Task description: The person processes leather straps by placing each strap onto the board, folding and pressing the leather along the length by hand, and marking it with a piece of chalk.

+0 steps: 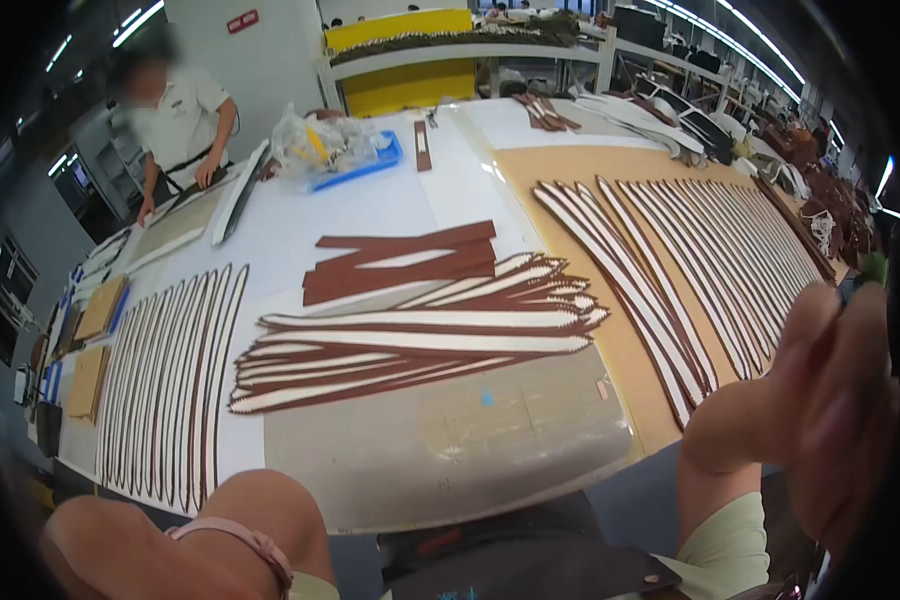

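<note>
My left hand (120, 550) is low at the left edge, by a wrist with a pink band (250, 540); its fingers are hidden. Close to the camera at the right, my right hand (835, 410) is raised and in shadow, so its fingers and any held thing are unclear. Nearest to it, a fanned row of white strips with brown edges (690, 260) lies on a tan board. A loose pile of similar pointed strips (430, 335) lies mid-table, with flat brown pieces (400, 262) behind it. Another row of strips (175, 390) lies beyond my left hand.
A grey mat (450, 440) covers the table's near edge. Farther back are a blue tray (360, 165) with clear plastic bags and a small brown strip (422, 147). A person (182, 120) stands at the far left. Cardboard pieces (90, 380) sit along the left edge.
</note>
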The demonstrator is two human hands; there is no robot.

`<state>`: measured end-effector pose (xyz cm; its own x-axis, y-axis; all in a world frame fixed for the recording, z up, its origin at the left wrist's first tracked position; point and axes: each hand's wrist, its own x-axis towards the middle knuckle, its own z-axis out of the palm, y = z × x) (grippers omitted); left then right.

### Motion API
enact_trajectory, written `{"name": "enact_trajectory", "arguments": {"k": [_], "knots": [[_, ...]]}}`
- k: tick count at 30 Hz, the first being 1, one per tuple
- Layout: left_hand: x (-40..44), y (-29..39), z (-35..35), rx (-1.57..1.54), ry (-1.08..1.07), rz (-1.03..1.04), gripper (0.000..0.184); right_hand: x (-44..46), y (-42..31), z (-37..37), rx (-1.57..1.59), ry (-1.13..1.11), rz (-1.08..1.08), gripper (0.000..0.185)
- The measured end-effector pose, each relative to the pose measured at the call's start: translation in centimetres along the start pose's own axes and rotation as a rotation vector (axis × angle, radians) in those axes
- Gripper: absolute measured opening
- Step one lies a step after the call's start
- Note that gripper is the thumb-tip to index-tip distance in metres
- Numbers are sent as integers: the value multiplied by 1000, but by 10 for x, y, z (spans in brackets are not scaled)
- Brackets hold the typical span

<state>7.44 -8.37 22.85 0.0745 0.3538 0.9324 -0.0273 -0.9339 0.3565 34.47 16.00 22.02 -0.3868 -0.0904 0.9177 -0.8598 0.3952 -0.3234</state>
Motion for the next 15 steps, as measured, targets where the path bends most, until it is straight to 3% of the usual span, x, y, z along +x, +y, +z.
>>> {"name": "enact_trajectory", "arguments": {"k": [15], "knots": [[0, -6, -5, -145, -46, 49, 7, -6, -10, 4, -113, 46, -56, 21]]}}
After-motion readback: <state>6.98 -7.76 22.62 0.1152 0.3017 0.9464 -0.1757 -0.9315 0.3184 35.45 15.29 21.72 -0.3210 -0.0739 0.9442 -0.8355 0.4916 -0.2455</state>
